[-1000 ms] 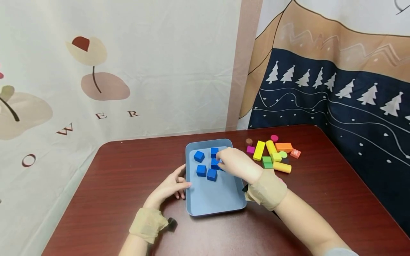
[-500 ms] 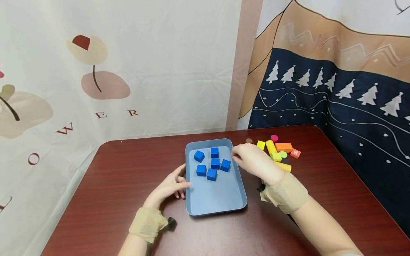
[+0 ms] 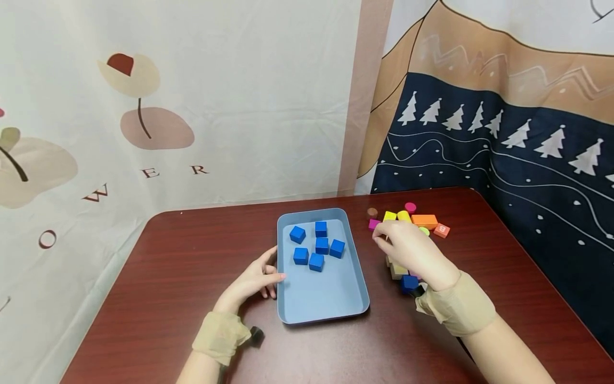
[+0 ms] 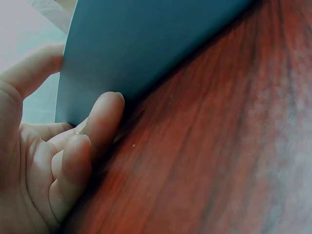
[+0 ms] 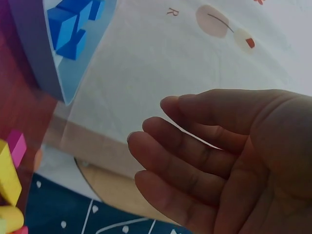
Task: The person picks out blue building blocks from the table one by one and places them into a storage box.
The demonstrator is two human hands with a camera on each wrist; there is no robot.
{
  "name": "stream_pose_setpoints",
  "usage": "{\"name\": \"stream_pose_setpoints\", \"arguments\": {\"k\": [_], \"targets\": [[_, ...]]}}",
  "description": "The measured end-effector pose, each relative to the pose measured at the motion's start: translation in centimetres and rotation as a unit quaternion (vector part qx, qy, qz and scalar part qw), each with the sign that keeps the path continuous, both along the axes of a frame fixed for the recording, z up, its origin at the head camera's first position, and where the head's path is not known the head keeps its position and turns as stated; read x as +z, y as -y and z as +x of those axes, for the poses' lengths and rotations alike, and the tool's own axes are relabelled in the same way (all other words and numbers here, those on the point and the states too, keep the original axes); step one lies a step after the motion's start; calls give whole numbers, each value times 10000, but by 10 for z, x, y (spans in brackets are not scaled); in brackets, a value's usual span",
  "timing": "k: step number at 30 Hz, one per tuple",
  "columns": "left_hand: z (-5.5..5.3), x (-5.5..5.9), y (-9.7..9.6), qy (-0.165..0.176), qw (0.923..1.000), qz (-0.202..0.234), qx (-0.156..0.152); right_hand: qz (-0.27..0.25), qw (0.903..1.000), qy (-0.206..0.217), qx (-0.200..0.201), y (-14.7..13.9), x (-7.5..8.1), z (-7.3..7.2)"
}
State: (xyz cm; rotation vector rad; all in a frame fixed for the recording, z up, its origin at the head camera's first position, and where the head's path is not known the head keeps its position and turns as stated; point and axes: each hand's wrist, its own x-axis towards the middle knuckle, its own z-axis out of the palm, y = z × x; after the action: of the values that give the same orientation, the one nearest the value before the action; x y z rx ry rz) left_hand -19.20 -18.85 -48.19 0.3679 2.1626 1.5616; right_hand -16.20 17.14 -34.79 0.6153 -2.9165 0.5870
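A blue-grey tray [image 3: 326,298] lies on the table with several blue cubes [image 3: 322,246] grouped in its far half. My left hand [image 3: 254,277] holds the tray's left side, thumb over the rim and the other fingers along the outer wall [image 4: 122,44]. To the right of the tray, my right hand [image 3: 414,248] hovers over a pile of coloured blocks. In the right wrist view its fingers [image 5: 170,151] are loosely bent and hold nothing. Another blue cube [image 3: 409,284] and a pale wooden block [image 3: 398,271] show beneath this hand; part of the pile is hidden behind it.
Around the pile lie an orange block [image 3: 425,221], a red lettered cube [image 3: 442,230], a magenta disc [image 3: 410,207], a brown piece [image 3: 372,213] and yellow blocks [image 3: 390,216]. Printed cloths [image 3: 259,106] hang behind the dark red table [image 3: 192,266].
My right hand has moved right from over the cubes in the tray to above the block pile. A cube it had covered now shows in the tray. The left hand stays put.
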Motion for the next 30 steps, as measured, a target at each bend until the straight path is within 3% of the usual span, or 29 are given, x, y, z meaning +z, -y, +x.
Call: {"name": "stream_pose_setpoints", "arguments": {"k": [7,10,13,21,30], "targets": [[12,29,-5,61,10000,36,-48,-60,9994,187,-284,-17,-6,10],[12,31,-5,62,10000,25,-48,-87,9989,271,-364,-24,-13,12],[12,30,-5,47,10000,15,-59,-79,9980,421,-456,-32,-19,14],[1,2,-1,33,10000,-63,39,-16,9956,749,-554,-47,-30,21],[-1,0,1,-25,10000,3,-3,169,9929,1012,-598,-58,-44,23]]}}
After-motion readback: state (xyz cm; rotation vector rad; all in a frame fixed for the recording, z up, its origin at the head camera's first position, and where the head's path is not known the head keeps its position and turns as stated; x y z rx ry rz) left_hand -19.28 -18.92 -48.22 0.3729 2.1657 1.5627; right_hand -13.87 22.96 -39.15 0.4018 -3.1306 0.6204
